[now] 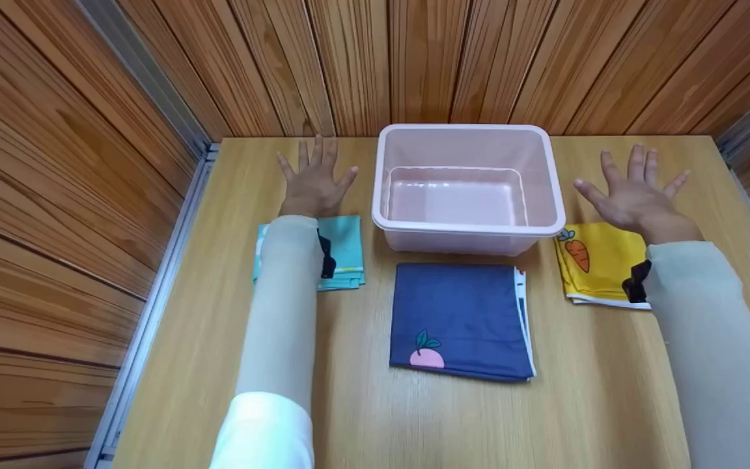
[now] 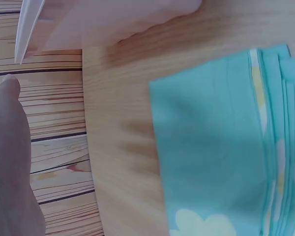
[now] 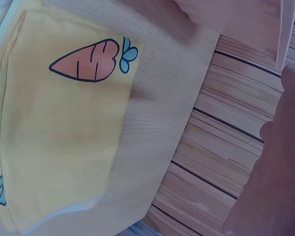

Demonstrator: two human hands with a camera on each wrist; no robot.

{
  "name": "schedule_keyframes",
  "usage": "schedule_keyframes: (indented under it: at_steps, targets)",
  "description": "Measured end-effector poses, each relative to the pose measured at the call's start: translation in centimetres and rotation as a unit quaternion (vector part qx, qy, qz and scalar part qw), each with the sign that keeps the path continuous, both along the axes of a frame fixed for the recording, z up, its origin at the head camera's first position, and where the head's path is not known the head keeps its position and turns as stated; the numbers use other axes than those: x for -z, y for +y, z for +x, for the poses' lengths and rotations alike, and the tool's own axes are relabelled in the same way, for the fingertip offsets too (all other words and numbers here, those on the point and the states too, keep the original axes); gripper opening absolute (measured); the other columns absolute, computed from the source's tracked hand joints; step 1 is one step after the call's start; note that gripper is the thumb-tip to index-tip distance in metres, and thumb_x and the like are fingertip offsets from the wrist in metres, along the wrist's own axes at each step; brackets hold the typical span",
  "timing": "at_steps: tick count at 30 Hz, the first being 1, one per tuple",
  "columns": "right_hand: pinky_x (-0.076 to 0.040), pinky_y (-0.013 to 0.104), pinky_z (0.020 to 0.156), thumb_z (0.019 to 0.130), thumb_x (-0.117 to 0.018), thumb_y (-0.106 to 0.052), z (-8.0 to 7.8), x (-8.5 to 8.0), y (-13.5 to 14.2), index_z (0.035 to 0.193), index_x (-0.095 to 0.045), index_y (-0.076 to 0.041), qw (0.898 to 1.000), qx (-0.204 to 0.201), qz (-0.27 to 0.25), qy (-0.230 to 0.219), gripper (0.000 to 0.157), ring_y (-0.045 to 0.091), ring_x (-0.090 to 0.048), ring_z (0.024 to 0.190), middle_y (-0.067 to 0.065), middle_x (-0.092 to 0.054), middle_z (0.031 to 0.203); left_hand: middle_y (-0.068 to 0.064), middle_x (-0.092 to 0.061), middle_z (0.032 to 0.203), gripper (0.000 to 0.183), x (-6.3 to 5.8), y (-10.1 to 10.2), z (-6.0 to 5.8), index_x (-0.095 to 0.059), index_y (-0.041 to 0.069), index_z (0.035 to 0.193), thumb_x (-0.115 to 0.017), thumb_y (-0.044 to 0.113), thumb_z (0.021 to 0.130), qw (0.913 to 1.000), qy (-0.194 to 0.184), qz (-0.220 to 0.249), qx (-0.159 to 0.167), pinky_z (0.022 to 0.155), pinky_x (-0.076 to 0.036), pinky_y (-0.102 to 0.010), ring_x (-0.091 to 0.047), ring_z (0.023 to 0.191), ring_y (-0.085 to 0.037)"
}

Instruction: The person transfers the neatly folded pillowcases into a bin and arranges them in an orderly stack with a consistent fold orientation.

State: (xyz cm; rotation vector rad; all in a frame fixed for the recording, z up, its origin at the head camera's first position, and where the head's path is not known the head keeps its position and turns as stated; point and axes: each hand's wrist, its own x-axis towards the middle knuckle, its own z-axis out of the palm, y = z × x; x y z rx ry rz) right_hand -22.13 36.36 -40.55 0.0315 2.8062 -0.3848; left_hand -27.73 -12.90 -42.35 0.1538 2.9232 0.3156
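Observation:
My left hand [image 1: 313, 184], fingers spread, is held above the far edge of a folded turquoise cloth [image 2: 211, 132] with white flower shapes. Fingers spread as well, my right hand [image 1: 638, 195] hovers over the far side of a folded yellow cloth [image 3: 64, 128] printed with a carrot. Neither hand holds anything. Between them stands a pale pink plastic bin [image 1: 469, 242], with nothing inside it. In front of the bin lies a folded navy blue cloth [image 1: 459, 312] with a pink fruit print. The left sleeve hides part of the turquoise cloth.
All of this is on a light wooden table [image 1: 362, 417]. Wood-plank walls [image 1: 427, 65] rise behind it and on both sides. A metal rail [image 1: 153, 312] runs along the table's left edge.

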Motion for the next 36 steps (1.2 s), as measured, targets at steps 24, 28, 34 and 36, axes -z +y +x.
schedule_keyframes:
  at_steps: [24,28,34,36]
  targets:
    - [0.034,0.075,0.092,0.099,-0.018,-0.074,0.9,-0.4,1.5,0.161,0.011,-0.01,0.999,-0.05,0.003,0.016,0.093,0.051,0.037,0.14,0.028,0.039,0.154,-0.005,0.013,0.17,0.083,-0.5,-0.2,0.3,0.005,0.025,0.164,-0.018,0.071,0.1,0.9988,0.006,0.001,0.049,0.113,0.022,-0.065,0.019,0.154,-0.031]
    - [0.034,0.074,0.093,0.101,-0.019,-0.071,1.3,-0.6,1.4,0.161,0.011,-0.011,0.998,-0.061,0.003,0.024,0.091,0.05,0.037,0.14,0.026,0.04,0.154,-0.005,0.012,0.17,0.081,-1.0,-0.2,0.7,0.004,0.024,0.165,-0.019,0.069,0.101,0.9973,0.009,0.001,0.073,0.114,0.022,-0.063,0.017,0.155,-0.031]
    - [0.034,0.074,0.094,0.102,-0.02,-0.069,1.6,-0.8,1.2,0.161,0.01,-0.011,0.997,-0.076,0.006,0.032,0.089,0.049,0.036,0.141,0.026,0.039,0.155,-0.005,0.012,0.17,0.08,-1.3,-0.4,1.1,0.004,0.025,0.164,-0.02,0.068,0.102,0.9958,0.018,0.005,0.089,0.114,0.023,-0.062,0.018,0.155,-0.03]
    - [0.034,0.073,0.094,0.102,-0.02,-0.069,1.7,-0.9,1.1,0.162,0.01,-0.012,0.996,-0.081,0.009,0.035,0.088,0.049,0.036,0.141,0.026,0.038,0.155,-0.004,0.013,0.17,0.08,-1.3,-0.6,1.2,0.004,0.026,0.164,-0.021,0.068,0.101,0.9955,0.021,0.011,0.092,0.114,0.023,-0.062,0.019,0.154,-0.029]
